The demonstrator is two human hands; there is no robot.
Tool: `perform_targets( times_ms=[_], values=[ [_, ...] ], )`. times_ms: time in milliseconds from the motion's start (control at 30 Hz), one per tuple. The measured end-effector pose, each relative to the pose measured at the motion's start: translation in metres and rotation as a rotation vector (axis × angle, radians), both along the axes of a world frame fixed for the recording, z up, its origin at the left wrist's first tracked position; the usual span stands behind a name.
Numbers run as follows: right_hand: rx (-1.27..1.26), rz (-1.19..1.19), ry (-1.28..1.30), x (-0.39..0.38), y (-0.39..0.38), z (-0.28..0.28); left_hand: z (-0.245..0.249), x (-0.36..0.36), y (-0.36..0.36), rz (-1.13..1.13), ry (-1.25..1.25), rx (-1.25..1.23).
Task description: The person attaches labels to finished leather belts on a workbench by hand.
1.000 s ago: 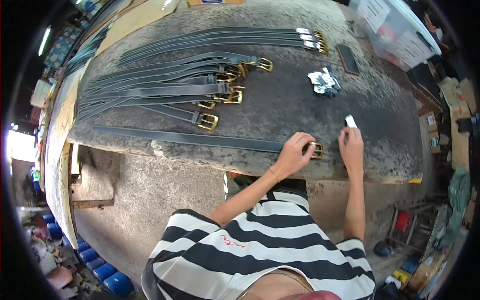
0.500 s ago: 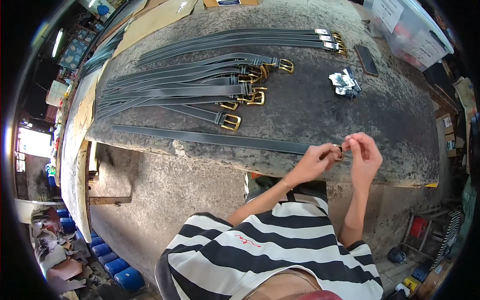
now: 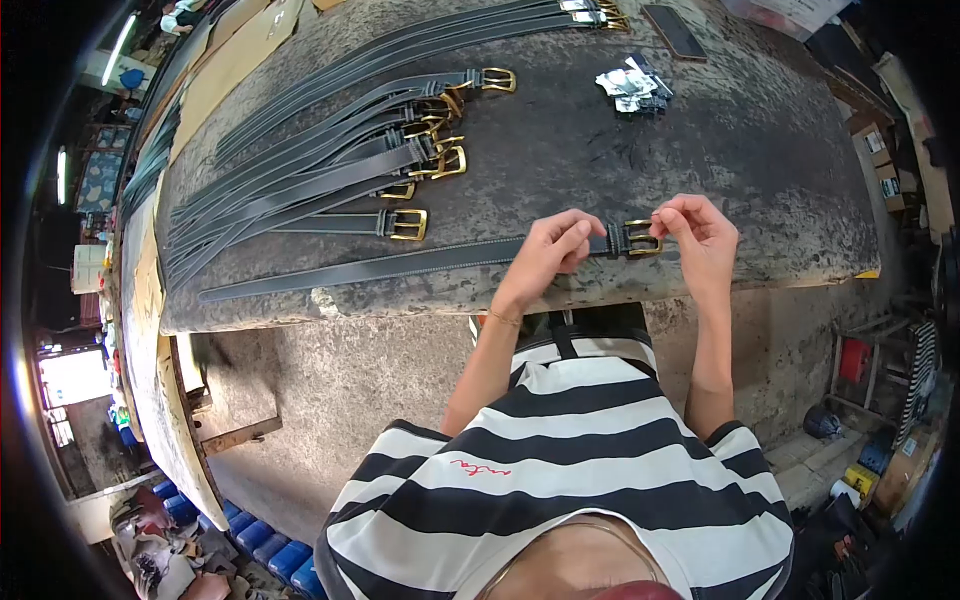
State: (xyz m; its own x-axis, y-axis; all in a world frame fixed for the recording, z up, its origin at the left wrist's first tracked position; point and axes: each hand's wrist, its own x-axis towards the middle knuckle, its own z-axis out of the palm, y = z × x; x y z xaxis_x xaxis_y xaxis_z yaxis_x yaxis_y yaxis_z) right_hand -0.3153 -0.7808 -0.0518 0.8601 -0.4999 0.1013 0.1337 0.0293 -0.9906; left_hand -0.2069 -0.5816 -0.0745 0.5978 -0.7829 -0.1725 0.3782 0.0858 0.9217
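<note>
A dark belt (image 3: pixel 400 265) with a gold buckle (image 3: pixel 643 238) lies along the table's front edge. My left hand (image 3: pixel 553 257) is just above the belt, left of the buckle, its fingers curled together; whatever they hold, if anything, is too small to tell. At the buckle's right end is my right hand (image 3: pixel 697 232), thumb and forefinger pinched together beside the metal. What is in that pinch cannot be made out. Behind lies a pile of dark belts (image 3: pixel 300 175) with gold buckles. A small heap of white and black tags (image 3: pixel 633 85) sits beyond my hands.
More belts with white tags (image 3: pixel 430 50) lie at the back of the worn table (image 3: pixel 780 215). A phone (image 3: pixel 674 32) is near a plastic bin (image 3: pixel 790 12) at the back right. Cardboard (image 3: pixel 225 75) lies at the left. Blue containers (image 3: pixel 290 560) stand on the floor.
The view has shifted, so the table's contents appear displaced. My left hand has moved left, away from the buckle, which now shows more fully. My right hand remains beside it.
</note>
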Motion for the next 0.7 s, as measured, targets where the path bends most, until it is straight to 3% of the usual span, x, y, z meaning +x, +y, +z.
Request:
perform_targets(
  times_ms=[100, 133, 233, 333, 600, 700],
  values=[
    [-0.066, 0.022, 0.107, -0.001, -0.001, -0.011, -0.001, 0.008, 0.003, 0.003, -0.368, 0.185],
    [-0.066, 0.017, 0.113, 0.000, 0.001, -0.011, -0.003, 0.011, 0.004, -0.003, -0.363, 0.184],
    [-0.687, 0.136, 0.174, 0.003, 0.006, -0.018, 0.010, 0.016, 0.014, -0.005, -0.609, 0.459],
    [-0.843, 0.131, 0.140, 0.006, 0.017, -0.035, 0.004, 0.017, 0.022, 0.037, -0.811, 0.552],
    [-0.940, 0.104, 0.178, 0.007, 0.033, -0.048, -0.010, 0.009, 0.030, 0.159, -0.913, 0.562],
    [-0.794, 0.072, 0.253, -0.007, 0.025, -0.036, -0.017, 0.006, 0.032, 0.195, -0.916, 0.545]
  ],
)
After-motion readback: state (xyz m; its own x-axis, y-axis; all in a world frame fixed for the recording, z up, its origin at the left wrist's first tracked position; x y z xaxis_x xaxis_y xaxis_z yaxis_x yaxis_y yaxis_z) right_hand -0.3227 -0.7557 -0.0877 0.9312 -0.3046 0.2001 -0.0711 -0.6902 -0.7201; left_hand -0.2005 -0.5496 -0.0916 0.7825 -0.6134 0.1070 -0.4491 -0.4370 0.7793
